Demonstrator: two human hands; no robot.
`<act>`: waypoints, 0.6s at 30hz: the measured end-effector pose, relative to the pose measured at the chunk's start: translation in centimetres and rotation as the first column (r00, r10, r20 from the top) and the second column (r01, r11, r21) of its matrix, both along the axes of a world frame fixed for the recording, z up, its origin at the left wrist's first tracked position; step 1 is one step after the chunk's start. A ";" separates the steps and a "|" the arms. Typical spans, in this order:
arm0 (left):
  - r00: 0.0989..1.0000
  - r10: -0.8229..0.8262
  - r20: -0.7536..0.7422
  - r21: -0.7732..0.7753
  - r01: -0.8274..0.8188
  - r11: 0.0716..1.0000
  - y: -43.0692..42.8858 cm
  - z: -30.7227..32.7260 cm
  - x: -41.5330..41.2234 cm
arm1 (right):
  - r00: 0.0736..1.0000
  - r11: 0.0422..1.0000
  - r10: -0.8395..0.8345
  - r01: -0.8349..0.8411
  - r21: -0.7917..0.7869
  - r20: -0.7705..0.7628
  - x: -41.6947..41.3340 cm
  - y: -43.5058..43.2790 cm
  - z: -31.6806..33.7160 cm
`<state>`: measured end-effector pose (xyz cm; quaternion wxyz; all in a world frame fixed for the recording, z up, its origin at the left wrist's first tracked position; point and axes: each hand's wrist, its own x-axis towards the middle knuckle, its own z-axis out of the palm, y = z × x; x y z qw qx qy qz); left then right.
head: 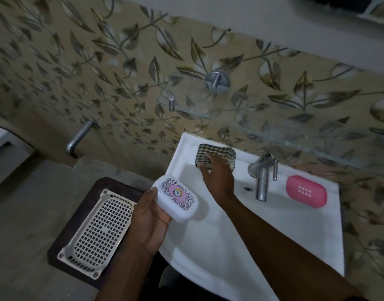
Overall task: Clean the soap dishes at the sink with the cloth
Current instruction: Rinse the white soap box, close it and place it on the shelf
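Observation:
My left hand (150,218) grips a white soap dish (177,197) with a purple and pink printed lid, held over the left rim of the white sink (273,231). My right hand (218,178) reaches to the sink's back left corner and its fingers curl onto a folded green checked cloth (215,152) lying on the ledge there. A pink soap dish (306,194) sits closed on the sink's right ledge, to the right of the tap.
A steel tap (262,181) stands at the back of the sink. A white perforated basket (99,231) lies on a dark stool to the left. Above the sink a glass shelf (273,127) sticks out from the leaf-patterned wall. A second spout (78,137) is at left.

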<state>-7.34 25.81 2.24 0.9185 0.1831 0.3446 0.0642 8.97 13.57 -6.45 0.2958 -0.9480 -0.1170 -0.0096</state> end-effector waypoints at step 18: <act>0.736 -0.675 -0.046 0.575 0.572 0.584 -16.4 5.8 4.3 | 0.906 0.800 -0.042 0.284 0.529 -0.422 -12.5 -18.1 11.6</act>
